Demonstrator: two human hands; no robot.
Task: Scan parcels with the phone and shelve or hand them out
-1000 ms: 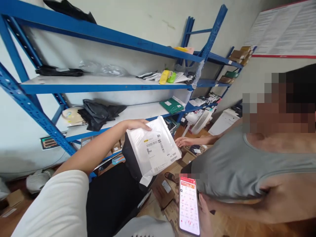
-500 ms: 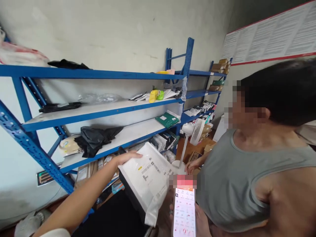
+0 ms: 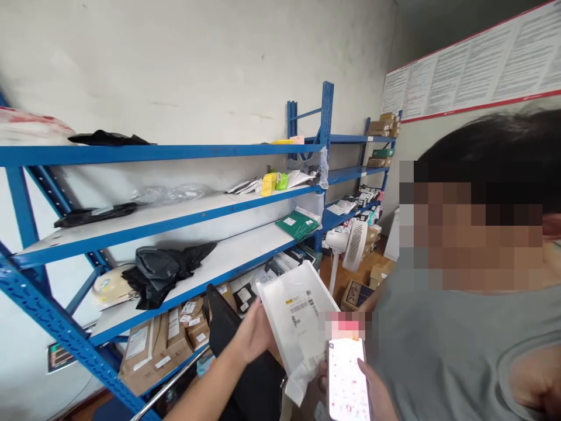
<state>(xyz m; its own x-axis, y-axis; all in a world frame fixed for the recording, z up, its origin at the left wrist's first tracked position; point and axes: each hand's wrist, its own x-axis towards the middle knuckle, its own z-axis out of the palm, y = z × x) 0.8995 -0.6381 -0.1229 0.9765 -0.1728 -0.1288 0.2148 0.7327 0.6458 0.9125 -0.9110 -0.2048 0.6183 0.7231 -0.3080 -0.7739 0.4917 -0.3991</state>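
My left hand (image 3: 258, 332) is closed on the left edge of a white mailer bag (image 3: 302, 318), which is tilted and bears a printed label with barcodes. A loose flap hangs at its lower end. My right hand (image 3: 377, 389) grips a phone (image 3: 347, 380) upright, its lit screen facing me with rows of small icons. The phone overlaps the right lower part of the bag. Beneath my left hand and the bag is a black chair (image 3: 249, 365).
A co-worker in a grey tank top (image 3: 447, 345) stands close on my right. Blue shelving (image 3: 166, 225) runs along the wall, holding black bags (image 3: 164, 269), a green parcel (image 3: 298, 224) and cardboard boxes (image 3: 164, 345). A white fan (image 3: 350, 242) stands beyond the bag.
My left hand and the mailer bag have moved right, closer to the phone. The phone has shifted slightly right. The co-worker has leaned nearer and turned their head toward the phone.
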